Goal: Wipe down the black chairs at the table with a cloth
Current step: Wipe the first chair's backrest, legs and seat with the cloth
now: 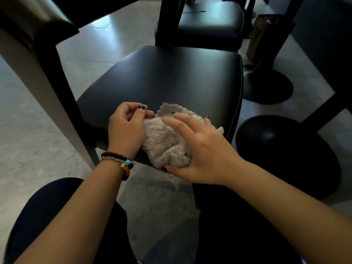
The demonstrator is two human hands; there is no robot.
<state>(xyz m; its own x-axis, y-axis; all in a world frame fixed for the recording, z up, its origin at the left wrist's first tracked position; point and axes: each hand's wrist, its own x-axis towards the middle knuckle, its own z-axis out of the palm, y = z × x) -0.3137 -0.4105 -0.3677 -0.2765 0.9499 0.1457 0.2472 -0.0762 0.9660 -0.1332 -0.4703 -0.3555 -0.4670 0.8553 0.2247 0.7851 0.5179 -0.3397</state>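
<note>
Gripping one cloth (167,141) with two hands, two black chairs (171,77) visible

A black chair (171,77) with a smooth padded seat is seen in the middle, with its front edge near the bottom. A second black chair (207,25) is placed just behind it, further away. A pale, fluffy cloth (165,143) is bunched on the front edge of the near seat. It is pinched by the left hand (126,128) and covered by the right hand (200,149).
</note>
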